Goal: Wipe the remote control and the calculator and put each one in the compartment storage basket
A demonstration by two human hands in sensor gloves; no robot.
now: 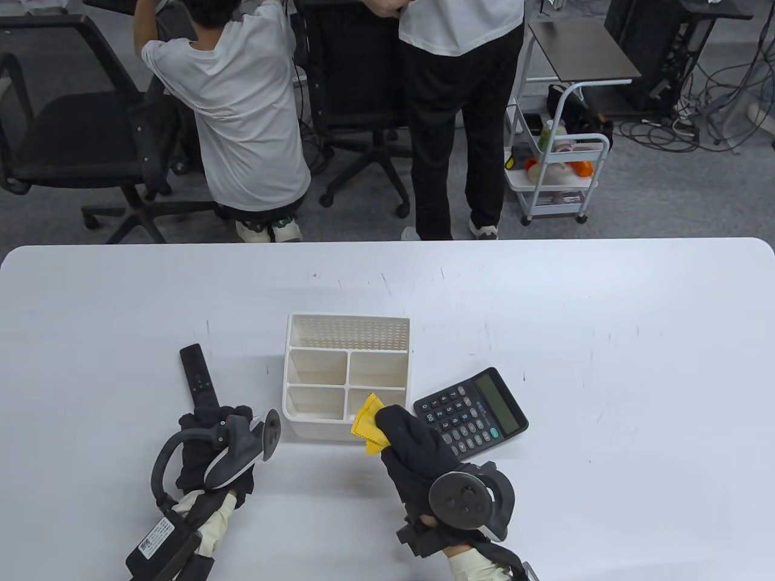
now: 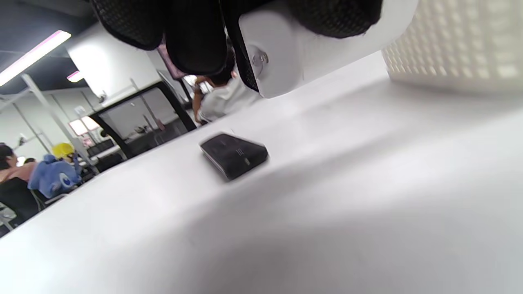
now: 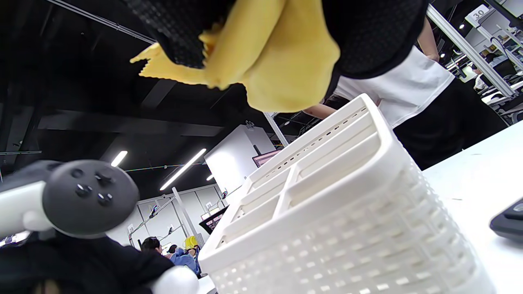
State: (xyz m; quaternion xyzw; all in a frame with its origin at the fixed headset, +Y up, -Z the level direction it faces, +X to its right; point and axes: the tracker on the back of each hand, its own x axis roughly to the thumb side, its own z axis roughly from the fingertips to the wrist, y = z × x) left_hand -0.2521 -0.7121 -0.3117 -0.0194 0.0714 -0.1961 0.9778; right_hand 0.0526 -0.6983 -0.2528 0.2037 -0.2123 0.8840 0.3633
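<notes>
A: Where are the remote control (image 1: 198,377) and calculator (image 1: 471,411)?
B: Both flat on the white surface (image 1: 605,363), remote left of the compartment storage basket (image 1: 347,375), calculator right of it.
A: And the hands?
B: The right hand (image 1: 412,439) clutches a yellow cloth (image 1: 368,422) over the basket's near right corner. The left hand (image 1: 212,423) rests at the remote's near end; I cannot tell its grip.

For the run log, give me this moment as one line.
right hand: grips yellow cloth over basket near edge | left hand: at remote near end | calculator: on table, right of basket | basket: empty
</notes>
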